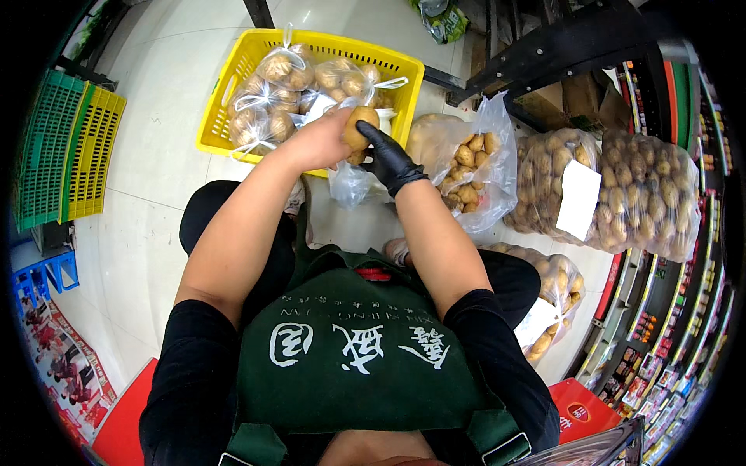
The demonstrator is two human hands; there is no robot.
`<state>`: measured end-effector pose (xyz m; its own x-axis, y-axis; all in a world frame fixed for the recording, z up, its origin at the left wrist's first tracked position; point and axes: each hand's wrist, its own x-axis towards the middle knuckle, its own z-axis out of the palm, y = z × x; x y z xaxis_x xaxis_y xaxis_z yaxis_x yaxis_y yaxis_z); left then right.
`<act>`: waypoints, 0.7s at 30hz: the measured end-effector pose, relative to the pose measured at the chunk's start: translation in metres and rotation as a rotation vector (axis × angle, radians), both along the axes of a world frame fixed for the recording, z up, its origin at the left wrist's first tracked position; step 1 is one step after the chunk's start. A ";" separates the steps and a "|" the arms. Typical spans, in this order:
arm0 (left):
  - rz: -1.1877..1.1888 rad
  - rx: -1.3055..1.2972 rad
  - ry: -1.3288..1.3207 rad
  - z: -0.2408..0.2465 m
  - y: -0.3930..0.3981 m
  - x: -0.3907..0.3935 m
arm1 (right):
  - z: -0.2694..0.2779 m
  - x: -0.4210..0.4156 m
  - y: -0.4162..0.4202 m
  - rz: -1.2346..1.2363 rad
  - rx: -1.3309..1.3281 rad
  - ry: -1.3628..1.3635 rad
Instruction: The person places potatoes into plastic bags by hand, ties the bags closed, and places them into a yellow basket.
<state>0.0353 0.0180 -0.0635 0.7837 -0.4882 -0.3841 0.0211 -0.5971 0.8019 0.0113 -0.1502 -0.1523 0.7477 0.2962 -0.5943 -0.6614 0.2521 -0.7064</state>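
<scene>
A potato (359,129) sits between my two hands above the near edge of a yellow plastic crate (312,39). My right hand (391,156), in a black glove, grips it with the thumb across its top. My bare left hand (325,138) curls close against the potato's left side; its fingertips are mostly hidden. Below both hands hangs a clear plastic bag (349,187), its upper part seemingly gathered in my left hand. Another potato (356,157) shows just under the upper one. Inside the crate lie several knotted clear bags of potatoes (280,69).
Right of the crate stands an open plastic sack of potatoes (466,160). Large filled potato sacks (632,189) lie beyond it, and another sack (559,279) is near my right knee. Dark metal rack legs (495,73) rise behind. Stacked crates (90,154) stand left; store shelves (658,332) line the right.
</scene>
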 end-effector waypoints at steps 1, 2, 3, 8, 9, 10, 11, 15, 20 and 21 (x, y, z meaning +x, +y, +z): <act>0.025 -0.030 0.008 0.004 -0.002 -0.003 | -0.014 0.003 0.005 0.034 -0.042 -0.119; 0.005 -0.055 -0.049 0.003 -0.004 -0.003 | -0.036 0.008 0.009 0.066 -0.084 -0.238; -0.014 -0.047 -0.286 -0.008 -0.001 -0.002 | -0.050 0.011 0.014 0.109 -0.123 -0.355; 0.136 0.183 -0.718 0.000 0.013 0.007 | -0.005 0.025 -0.023 0.758 -1.428 -0.533; 0.172 0.234 -0.720 0.006 0.015 0.011 | -0.018 0.031 -0.058 0.843 -1.546 -0.639; 0.164 0.267 -0.752 0.004 0.024 0.011 | 0.020 0.029 -0.072 0.879 -1.493 -0.745; 0.129 0.269 -0.790 0.003 0.024 0.013 | -0.004 0.034 -0.121 0.692 -1.242 -0.846; 0.069 0.486 -0.729 0.004 0.018 0.002 | 0.033 0.010 -0.206 -0.071 -0.492 -0.429; 0.032 0.401 -0.864 0.002 -0.007 0.004 | -0.087 -0.060 -0.243 0.400 -0.518 0.128; 0.045 0.366 -0.876 0.001 -0.012 0.005 | -0.112 -0.073 -0.230 0.491 -0.592 0.117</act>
